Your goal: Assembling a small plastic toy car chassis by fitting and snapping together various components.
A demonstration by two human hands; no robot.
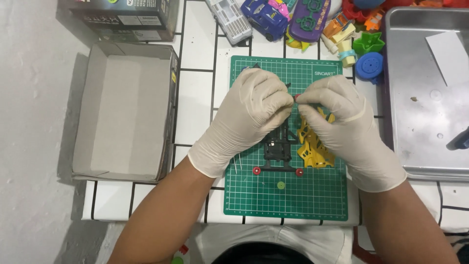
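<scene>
1. Head view, hands: my left hand (254, 110) and right hand (337, 117), both in pale gloves, meet over the green cutting mat (286, 195). Their fingertips are pinched together on a tiny red part (296, 98); both are closed on it.
2. Head view, work piece: the black toy-car chassis (278, 146) lies on the mat just below the hands, with a yellow body shell (315, 149) touching its right side.
3. Handling, as I judge it: thin moulded plastic, light, stiff, easily snapped at its struts. I would hold the chassis by its side rails. The red part is small and likely slippery under gloves.
4. Count on the mat: one chassis, one shell, two red wheel hubs (256, 170) on the axle, one loose green disc (280, 185).
5. Surroundings: one open cardboard box (124, 112) on the left of the bench, one metal tray (425, 98) on the right.
</scene>
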